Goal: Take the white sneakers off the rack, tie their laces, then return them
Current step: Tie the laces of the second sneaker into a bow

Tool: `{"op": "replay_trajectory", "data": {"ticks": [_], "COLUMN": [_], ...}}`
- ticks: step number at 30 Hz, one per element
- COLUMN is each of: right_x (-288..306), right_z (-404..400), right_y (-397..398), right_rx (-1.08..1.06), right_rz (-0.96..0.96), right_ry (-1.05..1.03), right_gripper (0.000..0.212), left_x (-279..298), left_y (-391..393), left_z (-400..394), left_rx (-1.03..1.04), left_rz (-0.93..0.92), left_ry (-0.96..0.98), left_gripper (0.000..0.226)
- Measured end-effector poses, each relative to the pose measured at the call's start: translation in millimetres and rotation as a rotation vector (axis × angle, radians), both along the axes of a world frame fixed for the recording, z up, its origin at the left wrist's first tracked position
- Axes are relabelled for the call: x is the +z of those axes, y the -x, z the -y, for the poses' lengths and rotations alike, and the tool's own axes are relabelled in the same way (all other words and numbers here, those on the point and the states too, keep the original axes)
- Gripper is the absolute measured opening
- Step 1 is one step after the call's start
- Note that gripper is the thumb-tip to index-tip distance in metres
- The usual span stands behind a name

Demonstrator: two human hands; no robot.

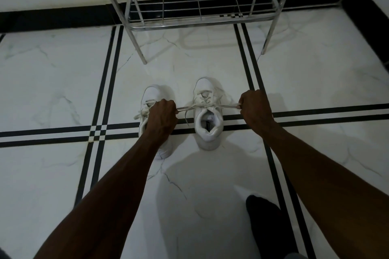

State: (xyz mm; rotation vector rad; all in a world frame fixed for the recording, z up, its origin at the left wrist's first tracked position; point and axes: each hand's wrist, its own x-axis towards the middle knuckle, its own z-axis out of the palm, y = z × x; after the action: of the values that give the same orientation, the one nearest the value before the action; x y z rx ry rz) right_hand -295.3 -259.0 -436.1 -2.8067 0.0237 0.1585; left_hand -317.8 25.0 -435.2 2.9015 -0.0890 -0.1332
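Both hands are clenched on the laces of the right-hand white sneaker [207, 115]: the left hand [162, 115] pinches one lace end [185, 108] and the right hand [253, 109] pinches the other [229, 106], and the two ends are drawn out taut to either side, crossing over the top of the tongue. A loose strand hangs down from the left side of that crossing toward the floor. This sneaker stands upright on the floor [63, 82], toe pointing away from the person, its opening facing up with a dark label visible inside. The second white sneaker [151, 99] stands just beside it to the left, also toe-away, largely covered by the left hand and forearm; its laces seem to lie loose off its left side, though the dim light makes that hard to judge. Both shoes sit on white marbled tiles crossed by paired black stripes. Beyond them, well apart, stands the metal rack [197, 6] against a white wall with a black skirting; its lower wire shelf holds no shoes. Near the bottom edge, a dark shape that may be the person's foot [267, 223] rests on the floor
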Motion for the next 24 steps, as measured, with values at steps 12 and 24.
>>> {"op": "replay_trajectory", "data": {"ticks": [12,24], "right_x": [16.7,-3.6], "right_z": [-21.6,-36.5], "right_y": [2.0,15.0], "right_rx": [0.342,0.132], "right_rz": [-0.016,0.026], "right_ry": [-0.316,-0.318], "right_gripper": [0.079,0.024], "left_x": [7.1,-11.9], "left_y": [-2.3,-4.9], "left_z": [20.3,44.7], "left_rx": [-0.195,0.062], "left_rz": [-0.099,0.047], "left_ry": [0.292,0.228], "left_gripper": [0.078,0.024]}}
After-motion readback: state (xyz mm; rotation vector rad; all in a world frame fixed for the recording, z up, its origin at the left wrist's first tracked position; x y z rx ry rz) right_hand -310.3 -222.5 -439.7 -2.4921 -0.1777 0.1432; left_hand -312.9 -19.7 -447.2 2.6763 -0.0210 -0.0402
